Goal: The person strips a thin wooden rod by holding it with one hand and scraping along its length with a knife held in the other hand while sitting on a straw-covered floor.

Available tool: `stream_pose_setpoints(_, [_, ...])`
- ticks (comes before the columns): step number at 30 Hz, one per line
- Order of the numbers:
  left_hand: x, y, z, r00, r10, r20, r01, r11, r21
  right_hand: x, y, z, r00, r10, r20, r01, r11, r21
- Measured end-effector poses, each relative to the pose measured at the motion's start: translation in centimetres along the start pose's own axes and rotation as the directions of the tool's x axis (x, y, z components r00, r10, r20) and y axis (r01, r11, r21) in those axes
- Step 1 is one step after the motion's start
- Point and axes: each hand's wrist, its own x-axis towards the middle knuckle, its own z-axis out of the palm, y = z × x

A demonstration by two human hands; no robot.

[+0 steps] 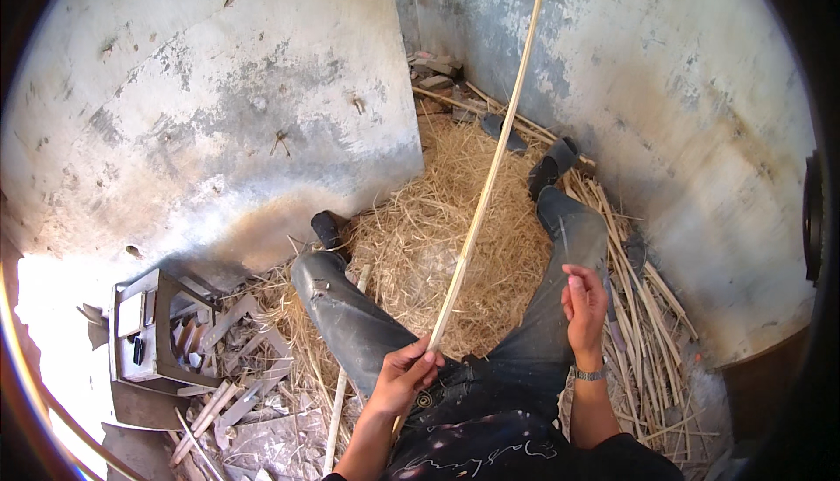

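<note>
My left hand [407, 371] is closed around the lower part of a long, pale, split wooden strip, possibly bamboo [479, 210]. The strip slants up and away to the right, its far tip raised in front of the wall, and a short end shows below my hand. Over my right thigh is my right hand [586, 310], its fingers loosely bent and apart with nothing visible in them; a metal watch [589, 373] circles that wrist. Between my spread legs lies a heap of fine straw-coloured shavings [437, 254].
Long thin strips [643, 324] are piled along my right side. At left stands a small, worn wooden frame [162, 332] amid scraps. Another strip [337, 411] lies beside my left thigh. A pale panel [289, 105] and a peeling wall [647, 105] close in the space; rubble [436, 68] fills their corner.
</note>
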Motion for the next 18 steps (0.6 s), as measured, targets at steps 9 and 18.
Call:
stream_pose_setpoints(9, [3.5, 0.1, 2.3, 0.960, 0.031, 0.280, -0.040, 0.999, 0.028, 1.4, -3.9, 5.5, 0.912, -0.154, 0.380, 0.300, 0.882, -0.363])
stream_pose_setpoints(18, [12.0, -0.4, 7.1, 0.995, -0.091, 0.046, 0.096, 0.989, -0.114, 4.4, -0.8, 4.3, 0.851, -0.071, 0.520, 0.482, 0.497, -0.722])
